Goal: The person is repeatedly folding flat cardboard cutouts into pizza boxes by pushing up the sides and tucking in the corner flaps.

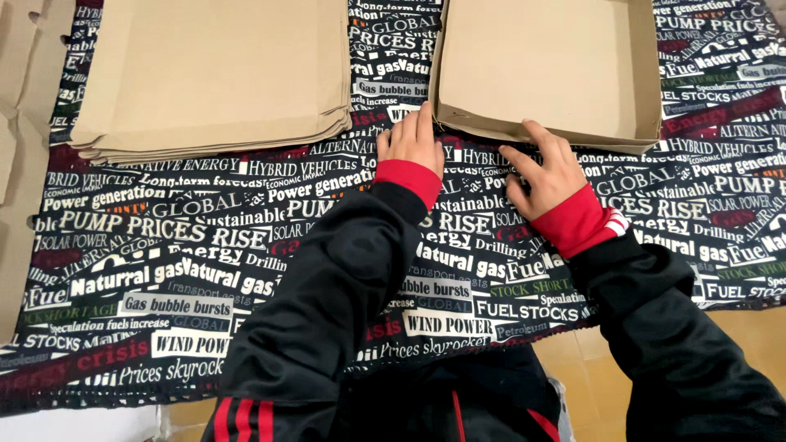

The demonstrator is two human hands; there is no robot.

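At the far left we see flat cardboard sheets (20,164) lying partly off the printed cloth (164,262), out of the way of our arms. Next comes a squared stack of flat cardboard (213,69), set near the top edge of the cloth, probably so that it stays within reach without crowding the middle. Between that stack and the open box (548,65) runs a narrow strip of bare cloth.

Our left hand (412,139) rests with fingers extended on the box's near left corner, pressing rather than gripping; nothing is clasped in it. Our right hand (547,170) lies spread and open just beside the box's near wall, its fingertips touching the lower edge, holding nothing. The box sits at the upper right, walls upright. Below our hands the cloth lies wide and bare, leaving room to draw the box toward us.
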